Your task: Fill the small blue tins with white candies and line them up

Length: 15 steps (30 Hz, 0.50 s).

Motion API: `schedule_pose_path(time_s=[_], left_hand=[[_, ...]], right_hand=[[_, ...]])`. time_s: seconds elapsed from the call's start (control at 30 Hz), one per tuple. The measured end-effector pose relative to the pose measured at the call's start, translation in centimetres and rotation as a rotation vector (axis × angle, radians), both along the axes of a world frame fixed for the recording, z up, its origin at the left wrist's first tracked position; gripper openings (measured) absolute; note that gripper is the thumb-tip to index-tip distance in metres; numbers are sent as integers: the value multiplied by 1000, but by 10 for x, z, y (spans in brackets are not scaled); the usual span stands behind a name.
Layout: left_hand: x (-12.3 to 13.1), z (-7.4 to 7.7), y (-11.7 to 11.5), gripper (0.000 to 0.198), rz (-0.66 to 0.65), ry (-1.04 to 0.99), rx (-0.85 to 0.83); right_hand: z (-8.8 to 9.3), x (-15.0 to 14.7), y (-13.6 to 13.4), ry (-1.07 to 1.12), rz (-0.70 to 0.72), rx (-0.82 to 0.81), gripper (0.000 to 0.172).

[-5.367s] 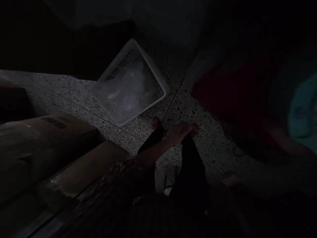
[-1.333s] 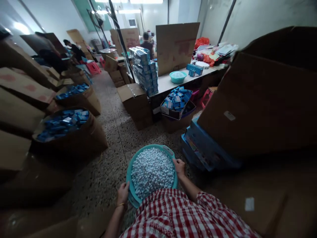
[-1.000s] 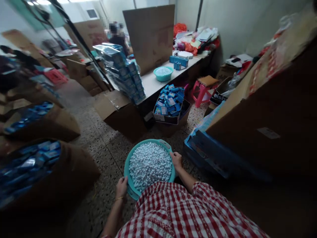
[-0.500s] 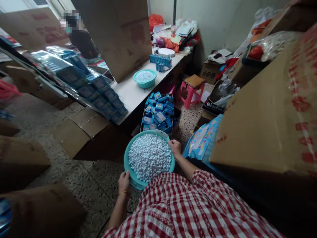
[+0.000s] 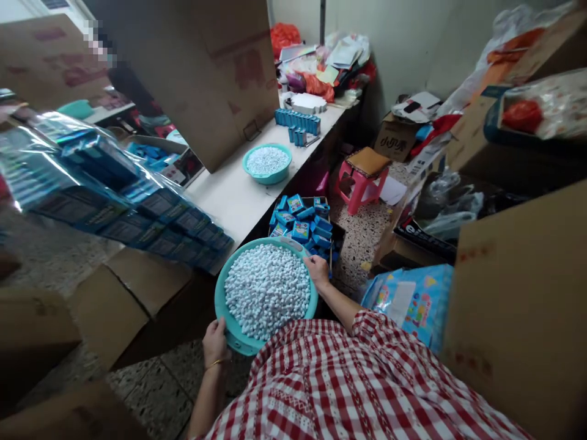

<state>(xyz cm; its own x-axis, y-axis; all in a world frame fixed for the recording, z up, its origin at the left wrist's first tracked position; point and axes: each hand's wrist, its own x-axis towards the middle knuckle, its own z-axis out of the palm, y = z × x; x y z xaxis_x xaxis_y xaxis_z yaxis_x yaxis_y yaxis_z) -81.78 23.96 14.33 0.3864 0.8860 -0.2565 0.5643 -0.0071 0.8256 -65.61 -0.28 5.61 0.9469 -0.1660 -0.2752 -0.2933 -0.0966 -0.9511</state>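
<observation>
Cartons: brown, blurred, lower left corner of the frame point(image 5: 32, 324).
Wrapped stack: blue packs in clear film, left side, at the desk's near end point(image 5: 114, 183).
Flapped carton: brown, taped, lower left, below the wrapped stack point(image 5: 137, 281).
Floor: speckled, with dark joints, lower left and right of centre point(image 5: 158, 391).
Cardboard panel: large, upright, red print, upper left of centre, standing on the desk point(image 5: 197, 73).
Left hand: gripping the large basin's rim, lower left of centre point(image 5: 215, 345).
Desk: white top, running from left of centre to upper centre point(image 5: 217, 189).
Large basin: turquoise, centre, held before a checked shirt point(image 5: 348, 379), heaped with small white pieces point(image 5: 221, 293).
Small basin: turquoise, on the desk, upper centre, also filled with white pieces point(image 5: 268, 177).
Small blue boxes: standing in a row on the desk, upper centre point(image 5: 297, 121).
Loose blue boxes: heaped in a carton just behind the large basin point(image 5: 300, 229).
Right hand: gripping the large basin's rim beside its handle slot, centre point(image 5: 317, 273).
Bags and papers: mixed pile, desk's far end point(image 5: 321, 67).
Stool: pink, brown seat, right of centre, on the floor point(image 5: 355, 189).
Wall: pale, upper right point(image 5: 413, 49).
Printed pack: light blue, lower right point(image 5: 408, 299).
Large carton: brown, right edge point(image 5: 518, 305).
</observation>
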Motion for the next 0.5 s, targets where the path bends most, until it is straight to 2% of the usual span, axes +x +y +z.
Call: schedule_pose_path(time_s=[0.1, 0.23, 0.37, 0.5], left_hand=[[36, 9, -10, 20, 127, -87, -141], [79, 7, -32, 19, 226, -175, -148], [116, -6, -74, 19, 342, -174, -120], [156, -10, -117, 14, 455, -196, -161]], right_hand=[[4, 44, 2, -9, 53, 23, 36], [0, 115, -1, -26, 170, 48, 36], [-7, 187, -15, -43, 313, 68, 35], [-9, 240, -38, -39, 394, 77, 33]])
